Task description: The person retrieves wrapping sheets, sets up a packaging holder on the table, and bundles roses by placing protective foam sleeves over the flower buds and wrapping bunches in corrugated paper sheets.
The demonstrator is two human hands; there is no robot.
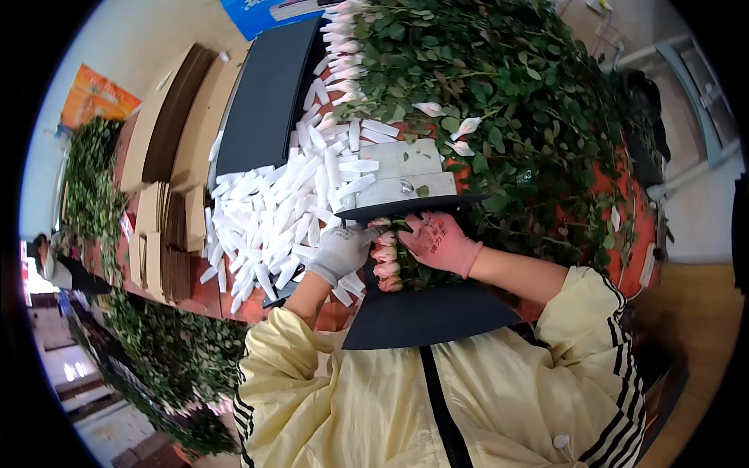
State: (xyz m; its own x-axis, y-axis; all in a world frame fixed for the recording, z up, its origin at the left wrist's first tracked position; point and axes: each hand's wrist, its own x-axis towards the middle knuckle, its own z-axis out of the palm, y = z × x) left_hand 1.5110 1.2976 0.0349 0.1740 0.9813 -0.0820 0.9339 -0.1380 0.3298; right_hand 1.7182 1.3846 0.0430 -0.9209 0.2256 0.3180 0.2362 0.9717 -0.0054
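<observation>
A row of pink roses [386,261] lies in a black sheet [425,318] in front of my body, its near and far flaps standing up. My left hand [341,251], in a white glove, is at the left side of the top rose, with its fingers bent round something I cannot make out. In a pink glove, my right hand [435,240] rests just right of the blooms over the stems, its fingertips partly hidden. Beyond the far flap is a grey metal block [404,173].
White foam sleeves [269,214] are heaped to the left. Behind them lie black sheets [269,93] and folded cardboard [165,117]. Many leafy rose stems [484,70] cover the table's right side. A co-worker [66,269] is at the far left.
</observation>
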